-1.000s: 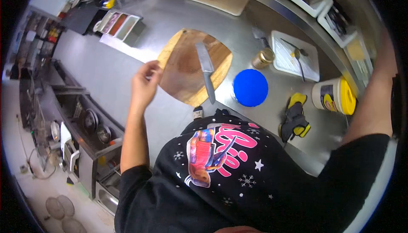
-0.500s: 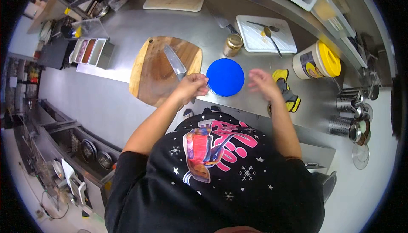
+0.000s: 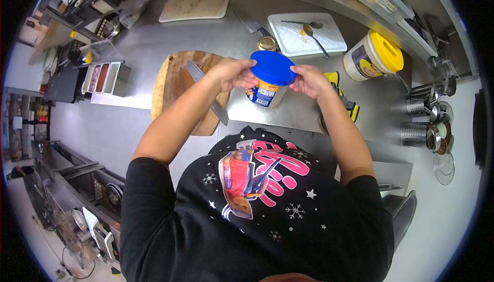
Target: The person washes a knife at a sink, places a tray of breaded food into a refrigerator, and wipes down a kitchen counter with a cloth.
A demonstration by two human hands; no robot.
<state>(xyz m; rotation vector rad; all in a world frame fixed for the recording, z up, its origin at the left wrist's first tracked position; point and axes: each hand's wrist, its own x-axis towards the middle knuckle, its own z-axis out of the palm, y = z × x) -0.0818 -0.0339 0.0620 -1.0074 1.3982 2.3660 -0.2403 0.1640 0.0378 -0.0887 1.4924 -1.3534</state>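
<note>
1. Blue-lidded tub [image 3: 265,94]: it is over the near part of the steel counter [image 3: 240,109], at 12 o'clock from your chest. Whether its base touches the steel, you cannot tell.
2. Your left hand [image 3: 234,76] holds it at 9 o'clock and your right hand [image 3: 310,81] at 3 o'clock, both narrowed at the edge of the blue lid [image 3: 272,67], thumbs on the rim.
3. Going by the clock around the tub, the gold-lidded jar [image 3: 266,43] is close behind at 12, partly hidden by the lid. The white tray [image 3: 290,48], bearing dark utensils, is at 1.
4. Between 2 and 3 is the yellow-lidded bucket [image 3: 358,61]; near 4, yellow-and-black gloves [image 3: 353,110], partly hidden behind your right hand and forearm.
5. At 9 is the wooden board [image 3: 175,84]; your left forearm crosses above the knife [image 3: 219,112] on it, whose handle points to 5.
</note>
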